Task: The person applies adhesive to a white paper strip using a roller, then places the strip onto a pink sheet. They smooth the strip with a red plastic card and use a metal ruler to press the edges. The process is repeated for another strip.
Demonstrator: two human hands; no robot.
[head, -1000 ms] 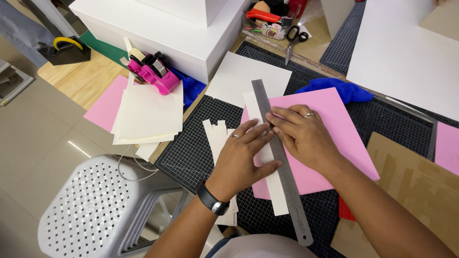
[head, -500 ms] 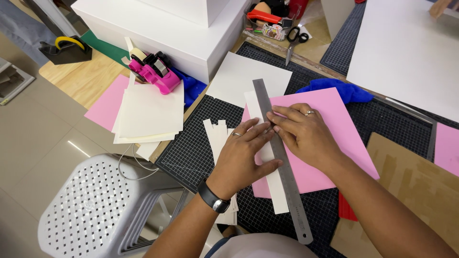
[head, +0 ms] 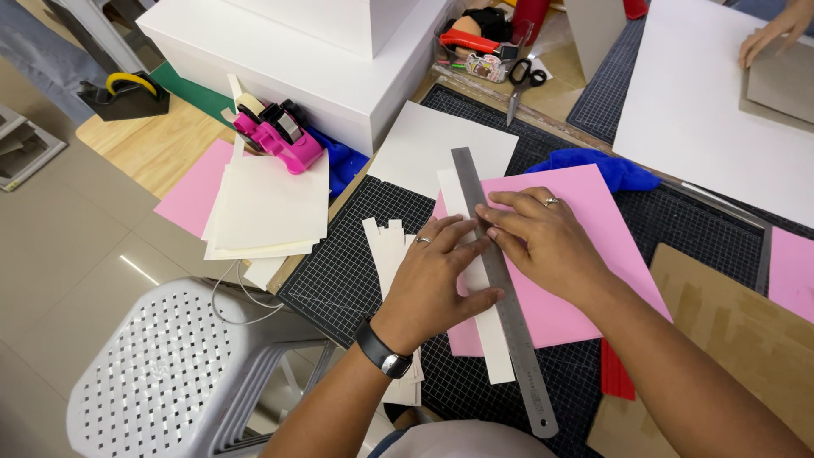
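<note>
A steel ruler (head: 502, 288) is pinned flat over a white strip (head: 475, 280) and pink sheet (head: 585, 254) by the left hand (head: 437, 284) and right hand (head: 543, 242), nothing gripped; should pressure be eased, the alignment could be lost.

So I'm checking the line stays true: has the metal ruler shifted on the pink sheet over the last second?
No. The metal ruler lies at the same slant along the left edge of the pink sheet, its top end as close to the white sheet as before.
</note>
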